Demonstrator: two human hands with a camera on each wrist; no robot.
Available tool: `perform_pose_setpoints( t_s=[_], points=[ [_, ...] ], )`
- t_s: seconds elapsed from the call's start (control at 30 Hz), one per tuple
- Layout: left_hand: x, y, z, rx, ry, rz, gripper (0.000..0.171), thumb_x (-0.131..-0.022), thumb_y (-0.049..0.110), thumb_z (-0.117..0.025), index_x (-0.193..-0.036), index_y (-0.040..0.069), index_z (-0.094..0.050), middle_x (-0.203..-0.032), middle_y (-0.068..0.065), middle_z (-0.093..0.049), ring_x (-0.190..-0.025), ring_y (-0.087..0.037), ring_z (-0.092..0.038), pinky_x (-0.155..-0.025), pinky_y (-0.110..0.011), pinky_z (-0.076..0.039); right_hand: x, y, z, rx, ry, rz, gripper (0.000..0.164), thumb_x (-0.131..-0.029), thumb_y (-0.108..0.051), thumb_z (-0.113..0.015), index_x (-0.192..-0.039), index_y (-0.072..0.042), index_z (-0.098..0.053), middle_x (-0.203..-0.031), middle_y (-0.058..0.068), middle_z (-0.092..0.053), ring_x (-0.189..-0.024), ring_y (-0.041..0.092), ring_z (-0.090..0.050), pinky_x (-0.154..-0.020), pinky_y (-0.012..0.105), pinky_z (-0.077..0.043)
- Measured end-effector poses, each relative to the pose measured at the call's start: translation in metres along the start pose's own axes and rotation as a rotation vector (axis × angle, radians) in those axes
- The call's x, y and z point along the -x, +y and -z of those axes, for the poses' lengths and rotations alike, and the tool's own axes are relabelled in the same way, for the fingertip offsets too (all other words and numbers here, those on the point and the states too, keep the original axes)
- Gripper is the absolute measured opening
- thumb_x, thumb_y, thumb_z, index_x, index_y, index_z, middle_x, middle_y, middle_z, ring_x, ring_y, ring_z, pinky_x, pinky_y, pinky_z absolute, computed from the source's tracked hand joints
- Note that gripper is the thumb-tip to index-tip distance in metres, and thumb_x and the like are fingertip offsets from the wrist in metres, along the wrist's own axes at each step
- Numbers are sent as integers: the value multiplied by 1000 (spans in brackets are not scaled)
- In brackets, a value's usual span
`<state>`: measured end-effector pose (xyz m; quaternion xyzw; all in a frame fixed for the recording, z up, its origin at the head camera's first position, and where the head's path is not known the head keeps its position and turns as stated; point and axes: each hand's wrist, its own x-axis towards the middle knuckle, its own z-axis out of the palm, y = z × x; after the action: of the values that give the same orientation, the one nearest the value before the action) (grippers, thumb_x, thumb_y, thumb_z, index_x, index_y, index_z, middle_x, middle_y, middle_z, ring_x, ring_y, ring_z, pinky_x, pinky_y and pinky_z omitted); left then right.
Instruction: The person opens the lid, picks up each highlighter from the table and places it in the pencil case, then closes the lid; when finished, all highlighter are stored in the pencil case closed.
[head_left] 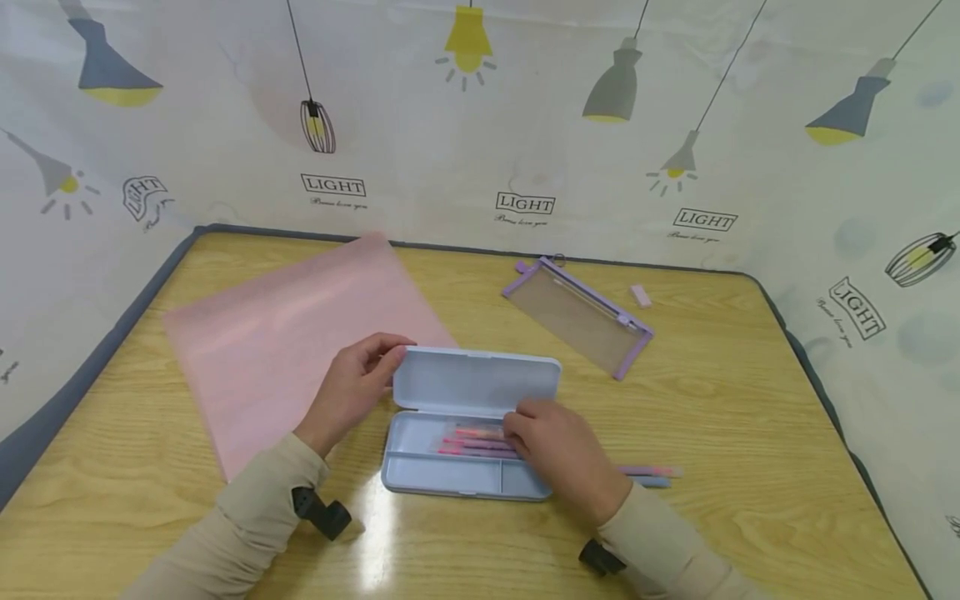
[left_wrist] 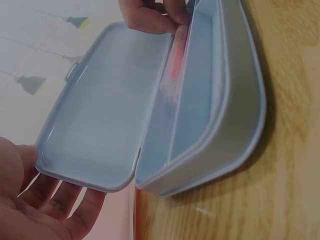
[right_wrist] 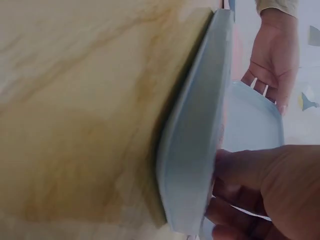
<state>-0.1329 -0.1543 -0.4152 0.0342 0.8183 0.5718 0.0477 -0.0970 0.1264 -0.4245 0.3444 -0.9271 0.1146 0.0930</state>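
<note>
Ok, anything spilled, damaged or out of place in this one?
Mildly odd: two pens lie on the table, right of the open pencil case, while others lie inside. Nothing looks spilled or damaged.

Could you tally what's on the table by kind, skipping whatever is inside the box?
Pale blue box: 1
Pink sheet: 1
Zip pouch: 1
Small pale pink block: 1
Loose pens in view: 2
Total: 6
</note>
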Motion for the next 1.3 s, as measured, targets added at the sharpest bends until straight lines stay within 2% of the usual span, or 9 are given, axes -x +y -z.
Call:
perform_pose_setpoints(
  t_s=[0.13, 0.27, 0.4, 0.53, 0.7, 0.83, 1.0, 1.07, 1.3],
  points=[
    [0, -1, -1, 0, -1, 4, 33, -102, 38, -53, -121, 13, -64, -115, -11, -69, -101, -24, -67, -83, -38, -60, 1, 0, -3, 18, -8, -22, 21, -86, -11, -76, -74, -19, -60, -72, -8, -48, -65, 8, -48, -57, 25, -46],
    [1, -1, -1, 0, -3, 3, 34, -102, 38, -53, -122, 12, -64, -115, -11, -68, -101, -24, -67, -84, -38, -60, 4, 2, -1, -19, -23, -42, 16, -86, -12, -76, -78, -19, -64, -75, -8, -53, -70, 9, -53, -61, 26, -51],
    [0, -1, -1, 0, -8, 0, 33, -102, 38, -53, -121, 13, -64, -115, -11, -68, -101, -24, -68, -83, -37, -61, 13, 9, 11, -95, -27, -118, 10, -86, -13, -76, -84, -19, -69, -83, -10, -59, -77, 6, -57, -68, 25, -54],
    [-1, -2, -1, 0, -7, -2, 31, -103, 38, -52, -120, 15, -64, -113, -8, -69, -100, -22, -68, -81, -35, -61, 28, 26, 32, -117, -43, -199, 8, -86, -13, -76, -91, -17, -71, -86, -9, -64, -77, 5, -59, -67, 24, -54],
    [0, 0, 0, 3, -5, 2, 31, -103, 38, -52, -120, 16, -64, -113, -8, -69, -100, -22, -68, -80, -34, -61, 52, 58, 55, -112, -179, -306, 12, -88, -14, -74, -100, -13, -72, -89, -5, -67, -80, 9, -61, -67, 29, -54],
    [0, 0, -1, 9, -8, 1, 33, -102, 38, -52, -121, 14, -64, -114, -10, -69, -101, -24, -68, -81, -36, -61, 74, 86, 62, -140, -304, -354, 8, -90, -17, -72, -98, -14, -73, -90, -5, -68, -83, 12, -62, -72, 35, -55],
    [-1, 0, 0, 0, -8, 2, 32, -103, 38, -52, -121, 15, -64, -115, -9, -69, -101, -24, -68, -81, -35, -61, 95, 107, 62, -161, -376, -326, 3, -89, -21, -73, -91, -19, -73, -87, -10, -66, -81, 9, -61, -73, 34, -54],
    [-1, -1, 0, -8, -6, 2, 31, -103, 38, -51, -121, 16, -64, -115, -8, -68, -101, -23, -68, -81, -35, -61, 100, 111, 61, -156, -373, -299, 3, -88, -22, -74, -90, -20, -73, -85, -12, -64, -79, 7, -61, -71, 32, -54],
    [0, 0, 0, -6, -5, -2, 33, -103, 37, -52, -122, 13, -64, -115, -11, -69, -101, -24, -68, -81, -36, -61, 103, 115, 58, -179, -359, -290, 5, -87, -20, -75, -88, -24, -71, -83, -15, -62, -78, 4, -60, -70, 30, -54]
  ],
)
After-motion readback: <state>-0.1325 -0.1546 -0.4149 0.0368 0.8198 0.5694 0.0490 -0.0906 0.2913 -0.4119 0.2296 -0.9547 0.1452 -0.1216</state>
